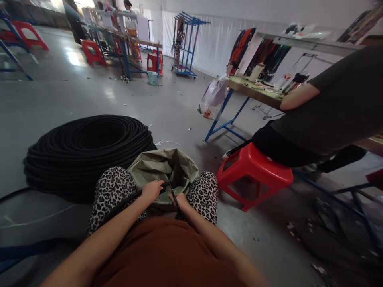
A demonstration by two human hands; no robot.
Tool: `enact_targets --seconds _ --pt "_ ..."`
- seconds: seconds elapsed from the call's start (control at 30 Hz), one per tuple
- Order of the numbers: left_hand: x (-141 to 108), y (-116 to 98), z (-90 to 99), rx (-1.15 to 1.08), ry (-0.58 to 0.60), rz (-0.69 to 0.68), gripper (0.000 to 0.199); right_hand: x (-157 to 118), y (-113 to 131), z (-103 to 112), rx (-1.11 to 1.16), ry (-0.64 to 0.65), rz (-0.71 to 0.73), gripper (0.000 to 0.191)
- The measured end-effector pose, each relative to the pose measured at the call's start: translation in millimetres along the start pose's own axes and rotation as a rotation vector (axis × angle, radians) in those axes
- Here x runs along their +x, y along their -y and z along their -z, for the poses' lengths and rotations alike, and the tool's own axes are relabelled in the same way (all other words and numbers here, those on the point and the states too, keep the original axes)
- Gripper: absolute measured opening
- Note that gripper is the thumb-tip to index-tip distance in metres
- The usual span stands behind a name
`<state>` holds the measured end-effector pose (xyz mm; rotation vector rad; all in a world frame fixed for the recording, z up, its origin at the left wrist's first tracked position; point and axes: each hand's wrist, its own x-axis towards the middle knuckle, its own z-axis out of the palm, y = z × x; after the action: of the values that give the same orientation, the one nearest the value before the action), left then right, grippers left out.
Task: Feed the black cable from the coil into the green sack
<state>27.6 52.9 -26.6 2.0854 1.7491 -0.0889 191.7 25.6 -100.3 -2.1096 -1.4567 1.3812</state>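
My left hand (152,190) is closed around a thick black cord (127,200), whose end pokes out past my fingers. The cord runs back along my left forearm over my thigh. In my right hand (180,199) is a pair of scissors (176,201) with dark handles. Their blades point up and forward beside the cord's end; whether they touch it I cannot tell. Both hands are over the mouth of an olive-green sack (143,165), which stands between my knees. A large coil of black cord (60,163) lies on the floor to the front left.
A co-worker (338,99) sits close on my right on a red stool (259,167), at a workbench (254,89). A plastic bag (214,95) hangs from its corner. Farther off are a blue rack (188,48), a small bucket (152,78) and more tables.
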Motion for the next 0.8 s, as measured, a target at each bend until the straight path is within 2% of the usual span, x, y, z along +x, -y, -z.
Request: enact_targets --seconds 0.3,0.6,0.8 --pt "4 -4 -5.1 0.034 -0.009 0.018 0.036 -11 12 9 -0.062 0.002 0.005 0.021" --pt "5 0 -10.5 0.034 -0.011 0.014 0.035 -9 11 6 -0.057 0.004 -0.014 0.016" --pt "3 -1 -4.9 0.001 -0.032 0.031 0.035 -4 6 4 0.001 -0.036 -0.026 0.019"
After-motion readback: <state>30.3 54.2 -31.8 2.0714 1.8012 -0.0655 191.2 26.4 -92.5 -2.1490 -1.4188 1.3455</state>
